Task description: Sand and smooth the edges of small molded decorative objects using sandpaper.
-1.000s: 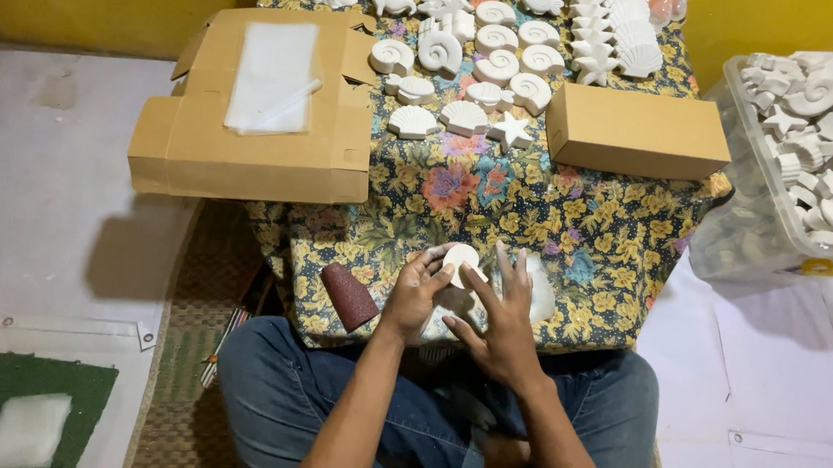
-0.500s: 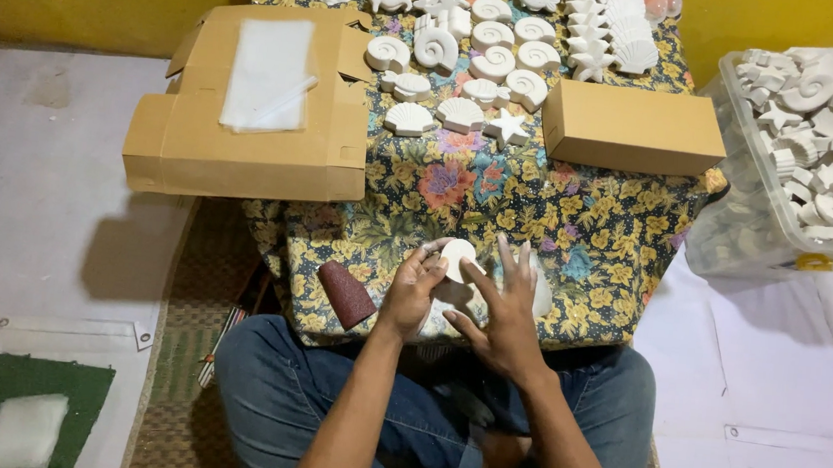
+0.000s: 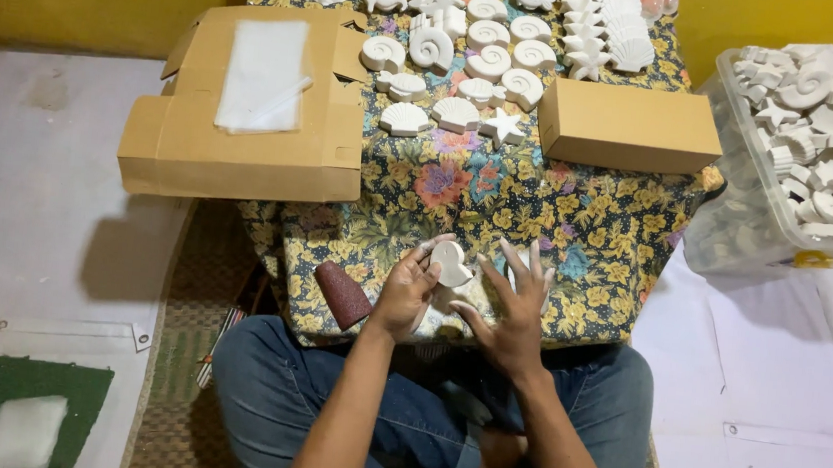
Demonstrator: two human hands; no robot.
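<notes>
Two cardboard boxes (image 3: 244, 139), perhaps thirty table shells (image 3: 457, 114)

single head cam, steep look-down over lap onto floral table (image 3: 500, 201), mid-range

A small white plaster shell piece (image 3: 451, 263) stands tilted over the floral cloth's near edge.

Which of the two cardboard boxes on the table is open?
The larger box on the left is open, its flaps spread and a clear plastic sheet lying on it. The smaller box on the right is closed.
</notes>
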